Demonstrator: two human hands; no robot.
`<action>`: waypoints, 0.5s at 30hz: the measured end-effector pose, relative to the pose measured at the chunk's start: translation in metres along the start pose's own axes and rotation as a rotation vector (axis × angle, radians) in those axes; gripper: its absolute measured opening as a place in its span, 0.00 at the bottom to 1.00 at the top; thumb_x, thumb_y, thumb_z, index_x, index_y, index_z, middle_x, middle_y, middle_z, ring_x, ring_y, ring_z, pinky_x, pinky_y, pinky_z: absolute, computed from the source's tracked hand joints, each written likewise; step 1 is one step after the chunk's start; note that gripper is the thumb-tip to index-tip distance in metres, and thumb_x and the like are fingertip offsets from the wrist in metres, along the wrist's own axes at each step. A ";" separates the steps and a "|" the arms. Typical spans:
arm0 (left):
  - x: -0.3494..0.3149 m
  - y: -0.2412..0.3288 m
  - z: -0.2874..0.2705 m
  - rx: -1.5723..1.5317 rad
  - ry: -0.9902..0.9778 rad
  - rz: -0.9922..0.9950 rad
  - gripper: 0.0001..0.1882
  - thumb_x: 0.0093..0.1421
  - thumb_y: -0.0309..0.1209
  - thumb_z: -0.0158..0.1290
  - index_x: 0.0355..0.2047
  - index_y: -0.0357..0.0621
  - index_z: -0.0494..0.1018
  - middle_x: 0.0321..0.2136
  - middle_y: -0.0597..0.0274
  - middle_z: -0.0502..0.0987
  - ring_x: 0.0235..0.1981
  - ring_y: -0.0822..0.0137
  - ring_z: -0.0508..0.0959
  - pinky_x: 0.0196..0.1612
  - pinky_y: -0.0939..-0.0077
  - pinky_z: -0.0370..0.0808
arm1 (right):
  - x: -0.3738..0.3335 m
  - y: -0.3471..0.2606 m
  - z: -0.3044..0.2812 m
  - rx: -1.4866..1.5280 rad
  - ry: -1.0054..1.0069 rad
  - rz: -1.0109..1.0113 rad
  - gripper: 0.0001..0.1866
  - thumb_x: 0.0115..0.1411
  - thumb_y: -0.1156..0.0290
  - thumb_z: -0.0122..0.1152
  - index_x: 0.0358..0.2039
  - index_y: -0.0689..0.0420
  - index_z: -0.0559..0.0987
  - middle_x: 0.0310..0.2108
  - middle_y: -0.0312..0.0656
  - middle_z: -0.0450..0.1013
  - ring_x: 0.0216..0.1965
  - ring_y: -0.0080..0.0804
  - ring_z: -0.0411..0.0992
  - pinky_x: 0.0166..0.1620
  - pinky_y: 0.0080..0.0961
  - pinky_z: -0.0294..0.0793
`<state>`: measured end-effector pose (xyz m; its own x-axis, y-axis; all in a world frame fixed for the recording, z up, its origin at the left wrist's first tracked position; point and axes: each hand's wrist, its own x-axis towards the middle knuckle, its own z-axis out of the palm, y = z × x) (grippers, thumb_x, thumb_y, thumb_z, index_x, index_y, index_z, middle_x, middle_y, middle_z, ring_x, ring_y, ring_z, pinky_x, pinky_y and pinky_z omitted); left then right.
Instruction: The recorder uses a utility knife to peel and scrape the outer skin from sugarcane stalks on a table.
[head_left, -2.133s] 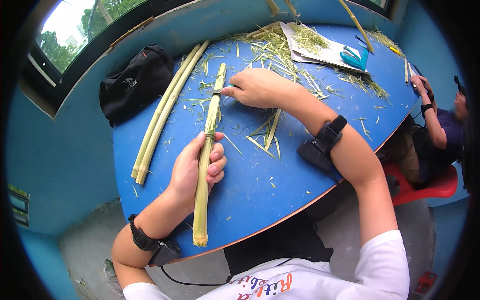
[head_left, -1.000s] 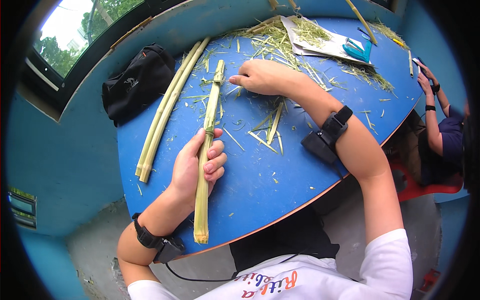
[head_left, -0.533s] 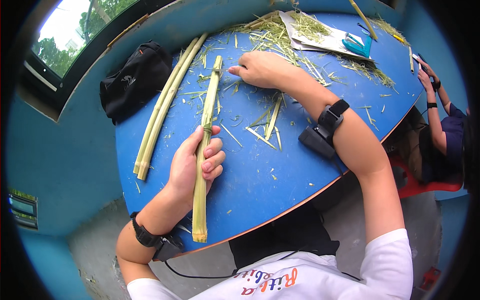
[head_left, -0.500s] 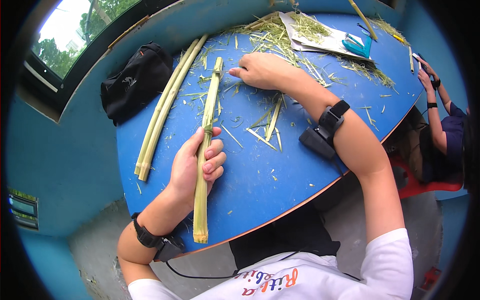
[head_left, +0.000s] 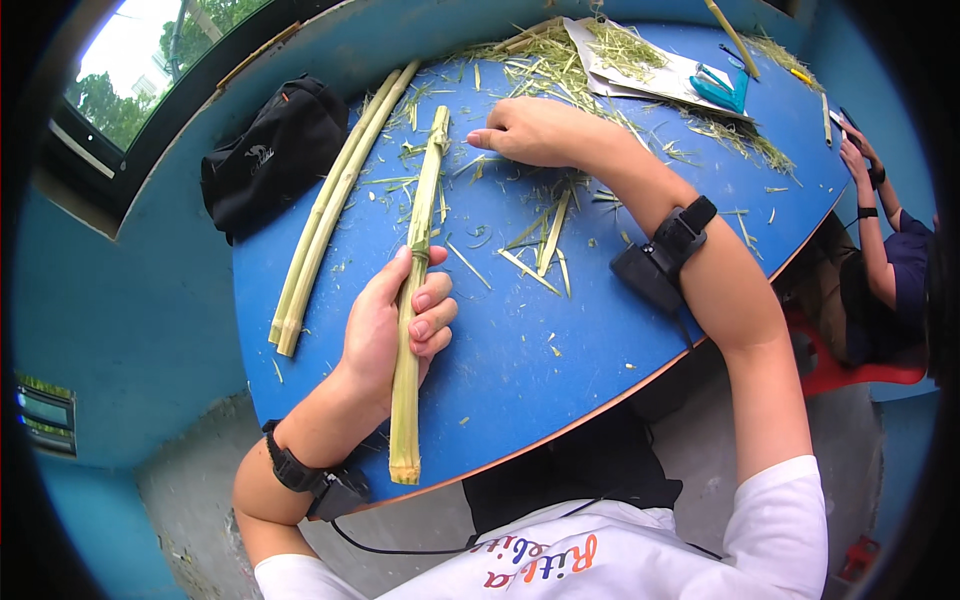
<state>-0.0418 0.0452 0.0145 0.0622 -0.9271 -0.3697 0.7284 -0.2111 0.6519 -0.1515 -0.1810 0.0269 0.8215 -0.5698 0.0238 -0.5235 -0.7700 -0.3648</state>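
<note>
My left hand (head_left: 378, 325) is wrapped round the middle of a jointed, yellow-green cane stalk (head_left: 428, 185). The stalk's lower end reaches over the near table edge, and its far end points away from me. Some strips hang loose near its upper joint. To the right of that far end is my right hand (head_left: 532, 130), its fingers curled in and the thumb pointing left. The back of the hand hides whatever it may hold. Thin green strips (head_left: 550, 240) lie on the table below the right wrist.
Two long stalks (head_left: 335, 210) lie left on the blue table (head_left: 530, 370), beside a black bag (head_left: 270, 150). At the back are heaped shavings (head_left: 545, 75), white sheets (head_left: 640, 80) and a teal-handled tool (head_left: 722, 90). A co-worker's hands (head_left: 860, 155) are at the right edge.
The right hand has shifted slightly right and farther off, away from the stalk. My left hand keeps its grip, and the stalk has barely moved.
</note>
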 end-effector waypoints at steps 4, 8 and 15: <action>0.000 0.001 -0.005 -0.003 -0.047 -0.022 0.16 0.68 0.41 0.31 0.42 0.40 0.59 0.18 0.71 0.56 0.13 0.82 0.56 0.12 0.90 0.56 | 0.003 0.003 0.005 -0.040 0.121 -0.004 0.28 0.60 0.49 0.45 0.29 0.66 0.77 0.28 0.55 0.74 0.33 0.52 0.72 0.39 0.42 0.69; 0.001 0.001 -0.007 -0.013 -0.032 -0.024 0.16 0.68 0.41 0.32 0.42 0.40 0.59 0.18 0.71 0.56 0.13 0.82 0.56 0.12 0.90 0.56 | 0.000 -0.003 0.005 -0.075 0.113 -0.004 0.27 0.60 0.49 0.45 0.29 0.66 0.76 0.27 0.55 0.73 0.33 0.53 0.72 0.38 0.42 0.69; 0.002 0.004 -0.006 0.008 -0.052 -0.019 0.16 0.68 0.41 0.32 0.42 0.41 0.59 0.18 0.71 0.56 0.13 0.82 0.56 0.12 0.90 0.56 | -0.003 -0.007 0.003 -0.033 0.062 -0.051 0.27 0.61 0.50 0.44 0.27 0.66 0.76 0.27 0.55 0.73 0.34 0.53 0.72 0.38 0.42 0.69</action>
<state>-0.0351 0.0449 0.0125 0.0131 -0.9377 -0.3471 0.7239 -0.2306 0.6502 -0.1493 -0.1736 0.0264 0.8320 -0.5458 0.0990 -0.4897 -0.8066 -0.3312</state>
